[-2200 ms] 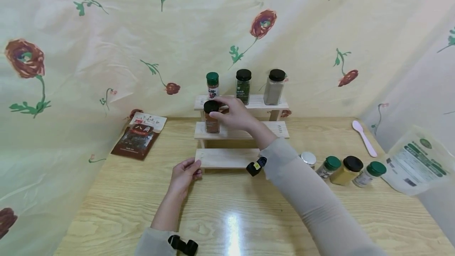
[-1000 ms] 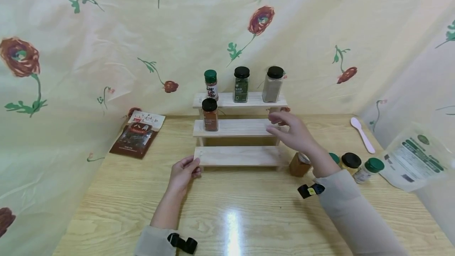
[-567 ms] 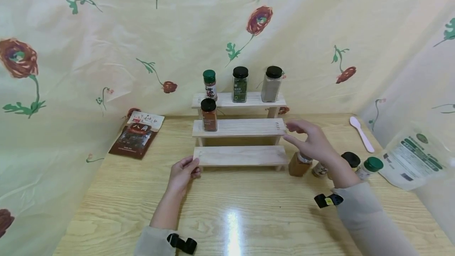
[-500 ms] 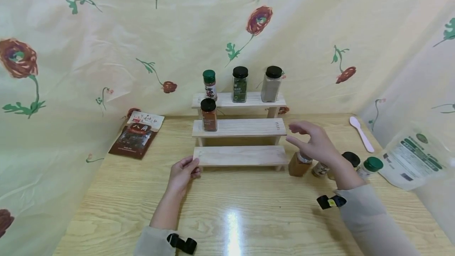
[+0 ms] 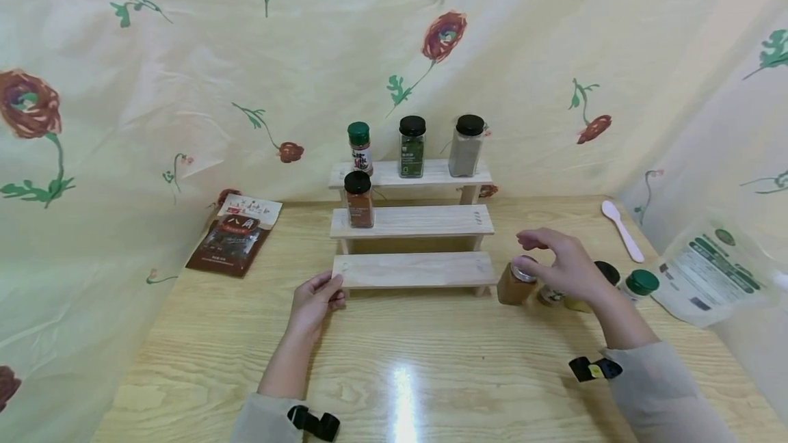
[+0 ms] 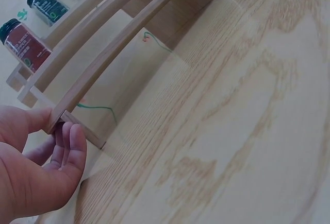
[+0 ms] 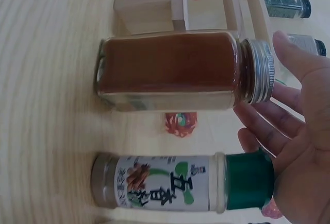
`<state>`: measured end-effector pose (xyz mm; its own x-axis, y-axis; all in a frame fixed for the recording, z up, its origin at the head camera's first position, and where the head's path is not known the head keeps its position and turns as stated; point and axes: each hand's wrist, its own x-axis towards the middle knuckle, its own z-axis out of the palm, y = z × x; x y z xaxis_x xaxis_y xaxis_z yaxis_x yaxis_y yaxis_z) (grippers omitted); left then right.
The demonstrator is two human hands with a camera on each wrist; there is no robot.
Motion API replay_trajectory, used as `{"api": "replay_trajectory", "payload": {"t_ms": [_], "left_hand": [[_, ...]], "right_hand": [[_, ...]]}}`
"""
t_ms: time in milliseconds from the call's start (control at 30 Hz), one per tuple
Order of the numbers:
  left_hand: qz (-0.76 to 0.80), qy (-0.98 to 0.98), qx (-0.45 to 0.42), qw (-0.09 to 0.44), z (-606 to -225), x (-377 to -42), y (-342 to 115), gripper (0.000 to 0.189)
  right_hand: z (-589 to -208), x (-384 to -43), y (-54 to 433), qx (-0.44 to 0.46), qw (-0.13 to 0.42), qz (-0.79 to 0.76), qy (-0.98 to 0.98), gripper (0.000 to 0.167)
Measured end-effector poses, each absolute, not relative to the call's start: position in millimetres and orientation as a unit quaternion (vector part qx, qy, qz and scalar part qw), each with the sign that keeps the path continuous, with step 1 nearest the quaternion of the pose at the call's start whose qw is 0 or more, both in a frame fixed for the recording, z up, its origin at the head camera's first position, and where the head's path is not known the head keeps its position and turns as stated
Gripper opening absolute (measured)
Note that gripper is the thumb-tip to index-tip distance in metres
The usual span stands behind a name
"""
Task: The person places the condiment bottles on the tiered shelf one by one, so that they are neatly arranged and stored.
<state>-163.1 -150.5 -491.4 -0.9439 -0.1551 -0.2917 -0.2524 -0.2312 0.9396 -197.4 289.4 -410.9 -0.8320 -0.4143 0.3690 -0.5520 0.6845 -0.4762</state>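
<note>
My left hand [image 5: 314, 303] pinches the left end of the three-step wooden rack's [image 5: 412, 269] lowest board, thumb above and fingers curled underneath, as the left wrist view shows. Beside the rack's right end stands a square glass jar of brown powder [image 5: 514, 287] with a silver lid. Around that lid hovers my right hand [image 5: 569, 265], thumb and fingers apart, gripping nothing. In the right wrist view, a green-capped spice shaker [image 7: 165, 183] stands close by, under the same hand. A black-lidded jar of reddish spice [image 5: 360, 205] sits at the middle step's left end.
On the top step stand a green-capped shaker [image 5: 360, 149], a jar of green herbs [image 5: 412, 149] and a jar of greyish powder [image 5: 466, 149]. Rightward are another green-capped shaker [image 5: 640, 283], a pouch [image 5: 708, 272] and a pink spoon [image 5: 622, 231]. A brown packet [image 5: 235, 236] lies left.
My right hand has let go of the reddish spice jar on the middle step and moved right and down to the silver-lidded jar. The left hand has kept its grip on the rack.
</note>
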Motion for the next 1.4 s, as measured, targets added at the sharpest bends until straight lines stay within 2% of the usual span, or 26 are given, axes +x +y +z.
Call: {"api": "replay_trajectory", "payload": {"t_ms": [233, 300, 567, 700, 800, 1067, 1400], "left_hand": [[0.768, 0.618, -0.165, 0.034, -493, -164, -152, 0.048], [0.768, 0.617, -0.166, 0.035, -493, -164, -152, 0.048], [0.773, 0.613, -0.16, 0.033, -494, -163, -152, 0.05], [0.772, 0.614, -0.159, 0.034, -493, -162, -151, 0.048], [0.771, 0.616, -0.16, 0.036, -493, -161, -150, 0.047], [0.771, 0.616, -0.159, 0.037, -491, -161, -150, 0.048], [0.772, 0.613, -0.164, 0.04, -488, -161, -150, 0.05]], "right_hand": [[-415, -195, 296, 0.274, 0.087, 0.269, -0.919, 0.062], [-416, -194, 296, 0.271, 0.077, 0.261, -0.923, 0.064], [-414, -189, 297, 0.265, 0.054, 0.245, -0.931, 0.04], [-413, -187, 299, 0.263, 0.053, 0.246, -0.931, 0.038], [-412, -186, 301, 0.267, 0.072, 0.245, -0.929, 0.037], [-402, -193, 304, 0.304, 0.18, 0.248, -0.902, 0.035], [-375, -199, 290, 0.262, 0.219, 0.268, -0.901, 0.042]]}}
